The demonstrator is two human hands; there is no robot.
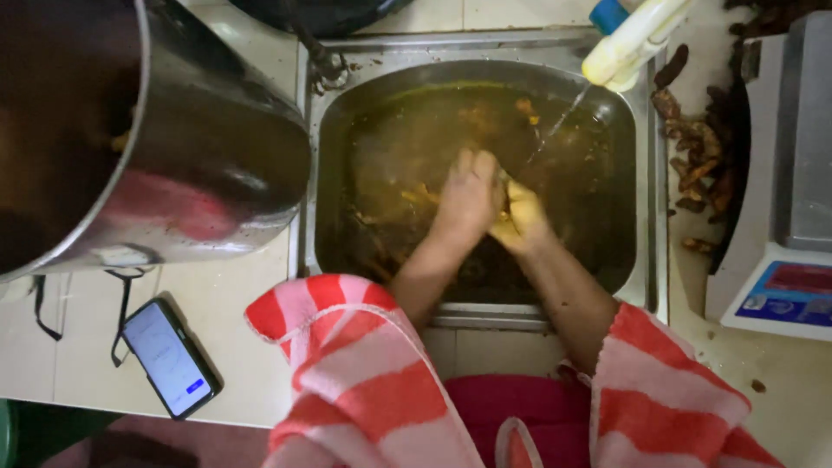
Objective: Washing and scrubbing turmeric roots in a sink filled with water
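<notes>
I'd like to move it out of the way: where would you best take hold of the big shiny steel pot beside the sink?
Grip the big shiny steel pot at its rim with both hands, coming from above and the left. It lies tilted on the tiled counter, its smooth round wall offers no hold, and no handles show.

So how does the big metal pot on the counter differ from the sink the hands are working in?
The pot is round and lies tipped on the tiled counter; the sink is squarish and set into it. The pot's outside looks shiny and mostly clean, while the sink holds murky brown water. Both hands, left and right, are in the sink; neither touches the pot. Both look like steel.
</notes>
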